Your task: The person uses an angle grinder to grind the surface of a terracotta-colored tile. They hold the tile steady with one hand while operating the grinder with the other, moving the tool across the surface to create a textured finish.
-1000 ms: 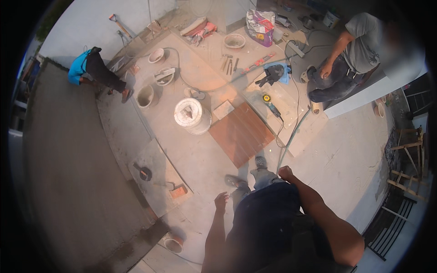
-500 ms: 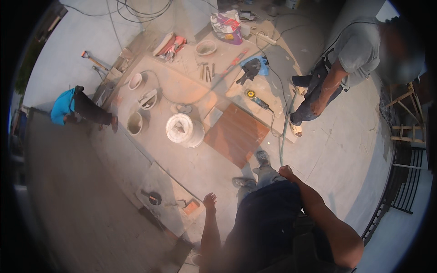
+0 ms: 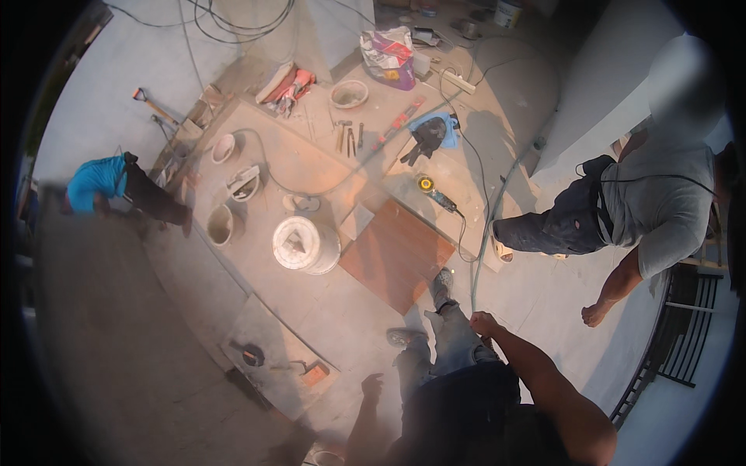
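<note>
Grip the green hose, which runs from your right hand's closed fingers past the brown panel, firmly around its near end, since it should be light, flexible and drag-prone; your left hand appears empty, fingers loosely parted.

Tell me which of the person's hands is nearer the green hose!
Right. The right hand is a fist right at the hose's near end, seemingly gripping the green hose. The left hand is away to the hose's left.
</note>
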`<state>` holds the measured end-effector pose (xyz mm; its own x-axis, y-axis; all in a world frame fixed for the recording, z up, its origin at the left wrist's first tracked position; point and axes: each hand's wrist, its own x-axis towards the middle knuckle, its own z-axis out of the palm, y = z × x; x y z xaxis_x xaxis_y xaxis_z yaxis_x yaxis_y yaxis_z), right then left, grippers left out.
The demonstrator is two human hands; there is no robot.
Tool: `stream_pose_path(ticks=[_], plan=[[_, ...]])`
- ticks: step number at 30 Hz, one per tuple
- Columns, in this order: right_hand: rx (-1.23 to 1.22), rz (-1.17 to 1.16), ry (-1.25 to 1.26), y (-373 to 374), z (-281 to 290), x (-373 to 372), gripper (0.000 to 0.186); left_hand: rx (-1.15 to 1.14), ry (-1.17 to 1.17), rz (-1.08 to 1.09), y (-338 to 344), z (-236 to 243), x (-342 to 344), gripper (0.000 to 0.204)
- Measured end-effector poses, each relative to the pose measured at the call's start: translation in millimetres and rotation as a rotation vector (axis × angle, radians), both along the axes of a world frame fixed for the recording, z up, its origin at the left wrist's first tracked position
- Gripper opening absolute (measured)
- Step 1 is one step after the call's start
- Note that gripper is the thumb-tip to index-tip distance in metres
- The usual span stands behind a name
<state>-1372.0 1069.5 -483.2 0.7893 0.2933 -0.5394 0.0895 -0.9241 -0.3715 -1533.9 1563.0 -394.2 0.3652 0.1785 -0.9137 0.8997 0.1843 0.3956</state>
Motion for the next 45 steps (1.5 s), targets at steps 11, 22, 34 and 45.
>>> stream_pose_path(ticks=[11,22,34,45], plan=[[0.064,0.219,0.525,44,-120,108,0.076,0.458,0.001,-0.596,-108,-113,105,0.047],[-0.231,0.009,0.623,20,-97,133,0.072,0.051,-0.288,-0.137,-257,-276,293,0.04],[-0.251,-0.038,0.497,30,-248,357,0.044,0.207,-0.328,-0.284,-153,-427,299,0.042],[-0.249,-0.21,-0.318,-31,-395,604,0.1,0.64,-0.658,-1.271,-62,-513,424,0.08]])
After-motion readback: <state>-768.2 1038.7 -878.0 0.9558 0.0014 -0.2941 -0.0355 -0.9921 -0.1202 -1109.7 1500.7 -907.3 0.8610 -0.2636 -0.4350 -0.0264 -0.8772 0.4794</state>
